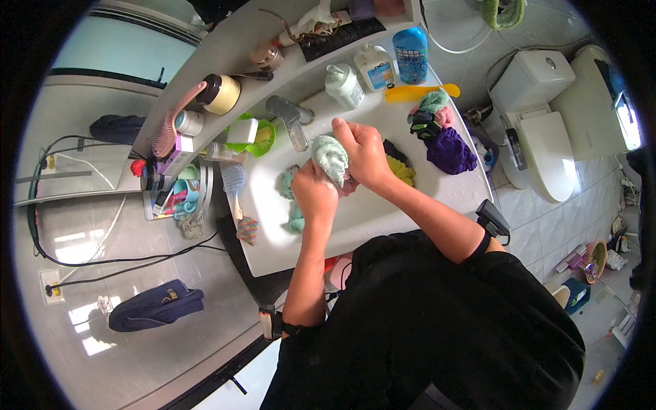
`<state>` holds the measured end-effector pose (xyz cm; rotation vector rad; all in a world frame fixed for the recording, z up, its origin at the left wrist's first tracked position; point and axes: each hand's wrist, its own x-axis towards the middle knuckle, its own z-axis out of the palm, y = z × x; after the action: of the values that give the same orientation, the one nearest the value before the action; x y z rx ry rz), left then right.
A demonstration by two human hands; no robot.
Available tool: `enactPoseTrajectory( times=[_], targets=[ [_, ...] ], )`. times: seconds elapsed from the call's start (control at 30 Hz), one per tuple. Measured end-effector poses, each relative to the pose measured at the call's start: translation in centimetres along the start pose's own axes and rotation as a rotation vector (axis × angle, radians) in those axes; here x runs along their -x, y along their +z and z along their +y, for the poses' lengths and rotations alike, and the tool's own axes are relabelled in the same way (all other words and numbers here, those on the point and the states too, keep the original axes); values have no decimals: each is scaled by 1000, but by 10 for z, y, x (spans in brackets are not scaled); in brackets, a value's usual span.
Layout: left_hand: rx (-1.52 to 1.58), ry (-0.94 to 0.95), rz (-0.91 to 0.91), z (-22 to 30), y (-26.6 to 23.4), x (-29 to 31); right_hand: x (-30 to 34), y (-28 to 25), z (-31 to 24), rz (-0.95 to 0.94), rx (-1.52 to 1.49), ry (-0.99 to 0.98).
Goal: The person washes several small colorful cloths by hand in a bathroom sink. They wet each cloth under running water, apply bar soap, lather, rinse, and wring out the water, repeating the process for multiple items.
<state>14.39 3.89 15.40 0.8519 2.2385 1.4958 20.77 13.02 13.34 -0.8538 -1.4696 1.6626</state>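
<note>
Over the white sink, both fists are closed on a bunched pale green fuzzy cloth. My left hand grips its lower part, and my right hand wraps its other side. A bit of pink fabric shows between the hands; whether it belongs to the same cloth I cannot tell. More green fabric lies in the basin beside my left hand, partly hidden by it. To the right of my right forearm are yellow and black fabric pieces. The grey faucet stands just beyond my hands.
On the right rim sit a purple cloth and a green-and-pink bundle. Behind are a pump bottle, a white bottle, a blue bottle and a green soap dish. A brush rests on the left rim.
</note>
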Motion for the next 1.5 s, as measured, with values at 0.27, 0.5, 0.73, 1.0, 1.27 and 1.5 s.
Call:
enactPoseTrajectory(
  times=[0.27,0.5,0.73,1.0,1.27,1.5],
  targets=[
    [-23,22,30,18,-25,-25,24,10,2,-113,145,-119],
    [-117,62,-24,-19,3,6,-8,-5,-15,13,223,-121],
    [55,43,84,-12,-22,-11,22,0,1,-148,384,-138],
    [-75,81,-58,-37,-1,13,-2,-3,-23,-102,299,-178],
    [140,37,215,-6,-31,-9,30,-1,2,-256,410,-238],
    [78,297,-5,-34,-13,0,20,-7,-45,-189,310,-305]
  ],
)
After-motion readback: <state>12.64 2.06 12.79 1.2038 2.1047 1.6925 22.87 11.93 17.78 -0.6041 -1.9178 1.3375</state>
